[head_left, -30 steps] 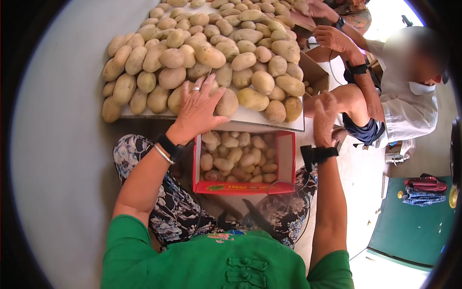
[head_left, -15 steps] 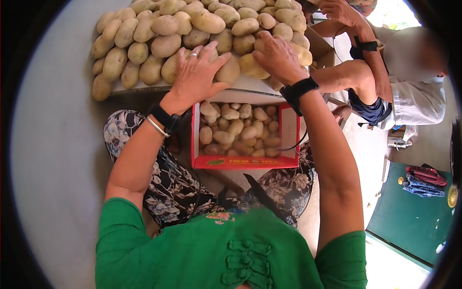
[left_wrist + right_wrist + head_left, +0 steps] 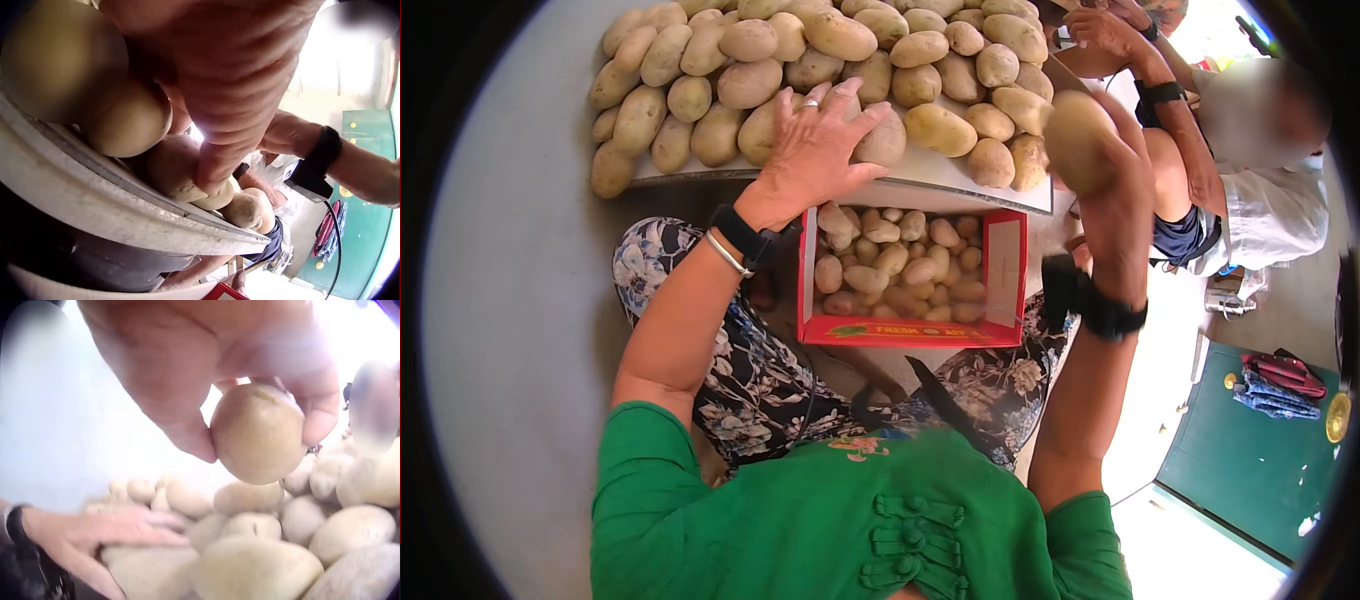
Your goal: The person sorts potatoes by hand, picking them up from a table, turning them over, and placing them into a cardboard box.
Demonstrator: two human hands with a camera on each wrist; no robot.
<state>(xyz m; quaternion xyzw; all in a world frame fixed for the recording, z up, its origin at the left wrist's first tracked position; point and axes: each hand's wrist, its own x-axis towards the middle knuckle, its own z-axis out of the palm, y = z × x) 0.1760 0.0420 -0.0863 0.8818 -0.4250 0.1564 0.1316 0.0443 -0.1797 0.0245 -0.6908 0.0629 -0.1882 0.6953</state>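
In the head view the left hand (image 3: 815, 145) rests on potatoes at the pile's front edge, fingers spread, thumb beside a round potato (image 3: 881, 137). The right hand (image 3: 1122, 200) is raised right of the table corner, gripping a potato (image 3: 1080, 140) that looks blurred. Seen from the right wrist, thumb and fingers pinch this potato (image 3: 259, 434) above the pile, and the left hand (image 3: 106, 534) lies flat on potatoes at lower left. In the left wrist view the left hand (image 3: 231, 75) covers potatoes near the table edge (image 3: 144, 209).
A red box (image 3: 912, 333) holding smaller potatoes sits below the table edge, between the knees. The potato pile (image 3: 840, 38) spreads over the table (image 3: 1000, 196). At the right sits another person (image 3: 1270, 210), with a cardboard box beside the table and a green surface (image 3: 1250, 440) lower right.
The right hand has reached onto the pile and moved right and up off it, now gripping a potato. The left hand stays on the pile. The head view has shifted.
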